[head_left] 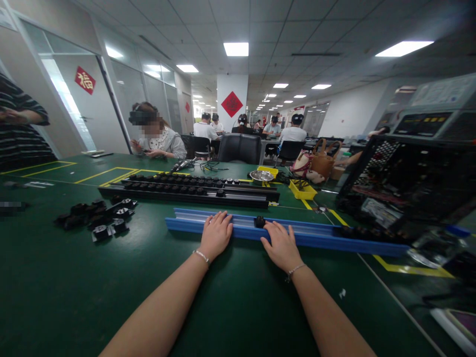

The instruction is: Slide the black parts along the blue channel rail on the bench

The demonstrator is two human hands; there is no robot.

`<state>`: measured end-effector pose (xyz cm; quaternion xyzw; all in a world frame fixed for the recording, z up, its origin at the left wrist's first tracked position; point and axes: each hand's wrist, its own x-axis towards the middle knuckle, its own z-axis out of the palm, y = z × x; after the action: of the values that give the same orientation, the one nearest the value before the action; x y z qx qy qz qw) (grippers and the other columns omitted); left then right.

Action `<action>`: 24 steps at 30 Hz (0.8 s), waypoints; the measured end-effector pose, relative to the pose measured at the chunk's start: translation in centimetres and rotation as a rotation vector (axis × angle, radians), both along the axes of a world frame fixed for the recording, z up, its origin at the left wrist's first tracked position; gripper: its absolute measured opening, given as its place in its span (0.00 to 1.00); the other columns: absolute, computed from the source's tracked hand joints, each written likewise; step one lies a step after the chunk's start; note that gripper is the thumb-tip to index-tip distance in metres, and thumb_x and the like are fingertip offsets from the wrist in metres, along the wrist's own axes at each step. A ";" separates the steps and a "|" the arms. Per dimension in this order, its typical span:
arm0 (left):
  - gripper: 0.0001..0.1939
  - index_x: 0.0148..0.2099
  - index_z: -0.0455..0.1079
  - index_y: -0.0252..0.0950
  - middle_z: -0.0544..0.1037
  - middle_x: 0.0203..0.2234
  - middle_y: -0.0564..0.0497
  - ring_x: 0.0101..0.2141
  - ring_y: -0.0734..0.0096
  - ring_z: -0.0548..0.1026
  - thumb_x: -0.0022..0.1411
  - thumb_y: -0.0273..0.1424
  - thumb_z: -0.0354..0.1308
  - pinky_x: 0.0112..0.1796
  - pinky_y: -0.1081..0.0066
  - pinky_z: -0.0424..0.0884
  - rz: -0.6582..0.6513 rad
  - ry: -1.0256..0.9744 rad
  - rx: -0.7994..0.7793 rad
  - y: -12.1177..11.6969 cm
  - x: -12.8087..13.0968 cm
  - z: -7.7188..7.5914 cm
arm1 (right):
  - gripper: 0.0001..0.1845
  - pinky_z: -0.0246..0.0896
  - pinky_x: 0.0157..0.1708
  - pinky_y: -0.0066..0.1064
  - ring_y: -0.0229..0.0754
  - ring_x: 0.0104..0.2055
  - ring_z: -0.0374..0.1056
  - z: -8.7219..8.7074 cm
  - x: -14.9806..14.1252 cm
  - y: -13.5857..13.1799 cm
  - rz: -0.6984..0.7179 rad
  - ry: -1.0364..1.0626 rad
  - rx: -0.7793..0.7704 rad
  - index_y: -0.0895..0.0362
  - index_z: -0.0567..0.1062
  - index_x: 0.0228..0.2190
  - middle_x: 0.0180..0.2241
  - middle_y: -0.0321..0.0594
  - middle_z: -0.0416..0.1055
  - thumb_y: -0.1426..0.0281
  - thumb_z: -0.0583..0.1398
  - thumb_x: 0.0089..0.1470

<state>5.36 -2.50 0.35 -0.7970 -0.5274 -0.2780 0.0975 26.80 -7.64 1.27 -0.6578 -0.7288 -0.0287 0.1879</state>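
A long blue rail lies across the green table in front of me. My left hand rests flat on its near edge, fingers stretched out. My right hand lies flat beside it, fingers spread over the rail. Between the two hands a small black part sits in the rail's groove, just off my right fingertips. More black parts sit in the rail at its right end. Neither hand holds anything.
Two black rails loaded with black parts lie behind the blue one. A heap of loose black parts is at left. A metal bowl, yellow trays and a black open machine case stand at right. Another person sits across the table.
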 end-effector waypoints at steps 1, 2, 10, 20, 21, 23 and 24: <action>0.20 0.54 0.67 0.41 0.68 0.55 0.48 0.56 0.61 0.63 0.66 0.36 0.41 0.55 0.56 0.56 -0.002 0.004 -0.005 -0.1 0.0 0.1 | 0.20 0.31 0.60 0.56 0.47 0.61 0.49 0.0 0.0 0.0 -0.001 -0.001 0.000 0.53 0.66 0.49 0.57 0.42 0.62 0.62 0.49 0.56; 0.20 0.54 0.67 0.41 0.68 0.55 0.48 0.56 0.61 0.63 0.66 0.36 0.41 0.55 0.56 0.56 -0.002 0.005 -0.009 -0.1 0.1 0.1 | 0.21 0.31 0.60 0.56 0.47 0.61 0.49 0.0 0.0 0.0 -0.001 -0.001 -0.001 0.53 0.66 0.49 0.57 0.42 0.62 0.62 0.49 0.56; 0.20 0.54 0.67 0.42 0.68 0.55 0.49 0.57 0.61 0.62 0.66 0.36 0.41 0.55 0.56 0.56 -0.005 0.011 -0.013 -0.1 0.0 0.2 | 0.21 0.30 0.60 0.57 0.47 0.62 0.48 0.1 -0.1 -0.2 0.004 0.007 -0.011 0.53 0.65 0.50 0.57 0.42 0.61 0.62 0.49 0.56; 0.20 0.55 0.65 0.45 0.67 0.56 0.53 0.57 0.64 0.61 0.67 0.38 0.39 0.56 0.55 0.54 -0.089 0.038 -0.029 -0.2 0.3 -0.1 | 0.21 0.28 0.59 0.58 0.48 0.62 0.48 -0.1 -0.3 0.0 0.010 0.016 -0.007 0.53 0.65 0.50 0.57 0.41 0.61 0.62 0.49 0.55; 0.20 0.55 0.65 0.45 0.67 0.56 0.53 0.57 0.64 0.61 0.66 0.38 0.39 0.56 0.55 0.54 -0.091 0.039 -0.028 -0.2 0.3 -0.1 | 0.22 0.28 0.59 0.57 0.48 0.62 0.48 -0.1 -0.4 0.0 0.020 0.012 -0.007 0.53 0.65 0.50 0.57 0.41 0.61 0.62 0.50 0.55; 0.20 0.55 0.65 0.46 0.67 0.56 0.53 0.57 0.64 0.61 0.66 0.39 0.40 0.56 0.55 0.54 -0.090 0.038 -0.027 -0.1 0.4 -0.2 | 0.22 0.28 0.60 0.57 0.48 0.62 0.48 -0.2 -0.5 0.0 0.036 0.002 -0.004 0.53 0.65 0.51 0.57 0.42 0.60 0.62 0.50 0.55; 0.20 0.56 0.64 0.46 0.67 0.56 0.53 0.57 0.64 0.61 0.66 0.39 0.40 0.56 0.55 0.54 -0.090 0.038 -0.027 -0.1 0.4 -0.2 | 0.22 0.28 0.60 0.57 0.48 0.62 0.48 -0.2 -0.6 0.0 0.040 -0.004 -0.002 0.53 0.64 0.51 0.57 0.42 0.60 0.63 0.50 0.55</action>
<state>5.73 -2.62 0.17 -0.8262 -0.4927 -0.2598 0.0841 26.18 -7.64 1.08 -0.6432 -0.7422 -0.0255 0.1865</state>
